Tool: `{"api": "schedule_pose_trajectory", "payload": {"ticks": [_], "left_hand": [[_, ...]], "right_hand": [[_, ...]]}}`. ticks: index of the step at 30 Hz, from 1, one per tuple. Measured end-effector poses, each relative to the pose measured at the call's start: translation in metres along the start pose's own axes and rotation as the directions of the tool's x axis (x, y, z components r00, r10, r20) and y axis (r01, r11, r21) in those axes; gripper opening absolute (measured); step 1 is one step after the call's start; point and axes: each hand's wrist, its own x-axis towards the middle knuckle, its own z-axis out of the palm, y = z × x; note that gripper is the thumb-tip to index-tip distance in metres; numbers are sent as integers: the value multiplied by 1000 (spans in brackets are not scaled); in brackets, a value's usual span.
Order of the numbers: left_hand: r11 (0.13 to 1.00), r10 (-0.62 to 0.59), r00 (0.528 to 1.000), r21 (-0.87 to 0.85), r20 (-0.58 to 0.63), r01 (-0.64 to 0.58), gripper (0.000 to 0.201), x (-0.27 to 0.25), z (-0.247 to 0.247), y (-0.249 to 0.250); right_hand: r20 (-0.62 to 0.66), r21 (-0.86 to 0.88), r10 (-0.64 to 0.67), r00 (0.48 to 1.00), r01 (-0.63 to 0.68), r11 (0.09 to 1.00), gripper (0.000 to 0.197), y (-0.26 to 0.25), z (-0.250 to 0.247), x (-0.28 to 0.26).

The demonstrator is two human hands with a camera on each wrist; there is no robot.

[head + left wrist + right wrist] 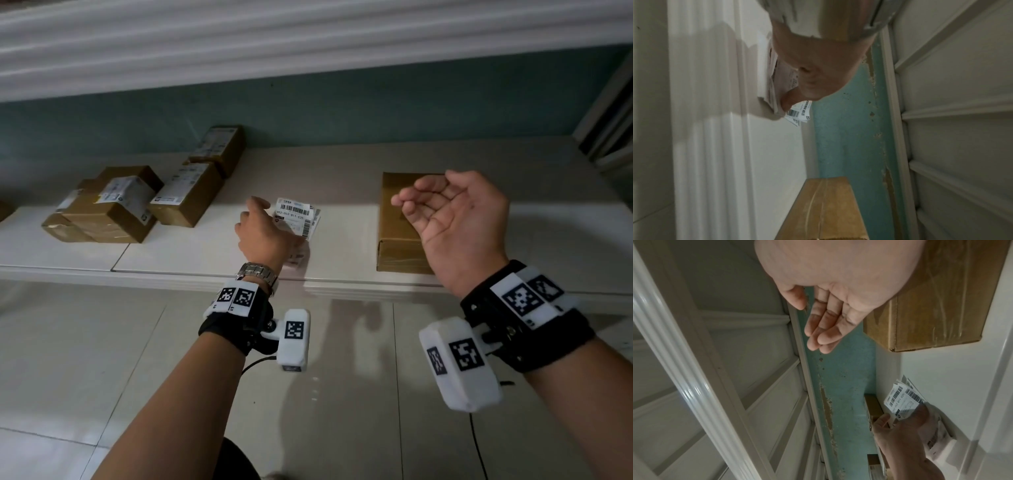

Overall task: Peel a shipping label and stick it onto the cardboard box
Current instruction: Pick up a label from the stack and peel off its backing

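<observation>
A stack of white shipping labels point(297, 216) with barcodes lies mid-ledge. My left hand point(263, 222) is on it, and its fingers pinch the top sheets, which are lifted at the far end. The left wrist view shows a finger of the left hand point(797, 91) tucked against the labels point(800, 112). A plain brown cardboard box point(397, 219) lies flat to the right. My right hand point(421, 202) hovers over it, palm up, fingers loosely curled, empty. The right wrist view shows the right hand point(818, 331), the box point(937, 305), the labels point(900, 400) and the left hand point(900, 431).
Three taped brown boxes with labels on them sit on the white ledge point(205, 253) at the left: point(113, 205), point(186, 195), point(219, 144). A teal wall point(342, 113) backs the ledge. The tiled floor point(102, 359) lies below its front edge.
</observation>
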Motion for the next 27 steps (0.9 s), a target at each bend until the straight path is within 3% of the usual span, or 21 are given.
{"api": "schedule_pose_trajectory", "payload": {"ticks": [2, 5, 8, 11, 14, 19, 23, 27], "left_hand": [[996, 80, 997, 32, -6, -80, 73, -4, -5, 2], [992, 127, 992, 5, 7, -127, 47, -9, -16, 11], [986, 68, 992, -160, 102, -52, 44, -13, -23, 22], [910, 42, 976, -412, 214, 52, 43, -25, -30, 31], [833, 52, 958, -541, 283, 115, 42, -40, -35, 42], [740, 123, 895, -641, 429, 205, 35, -65, -33, 60], [709, 177, 853, -665, 492, 236, 26, -76, -29, 71], [666, 190, 841, -696, 507, 269, 27, -78, -27, 77]], "right_hand": [[-3, -11, 8, 1000, -8, 1000, 36, -3, 1, -3], [-2, -40, 15, 1000, -15, 999, 36, -10, 3, -7], [-15, -79, -5, 1000, 3, 997, 34, -16, 3, -9], [-27, -150, -18, 999, 14, 989, 32, -16, 2, -9], [-4, -257, -30, 1000, 28, 966, 29, -14, -4, -8], [87, -536, -80, 993, 114, 836, 20, -12, -18, -8], [135, -563, -76, 988, 140, 815, 11, -10, -24, -8], [239, -604, -97, 966, 227, 764, 9, -8, -26, -6]]}}
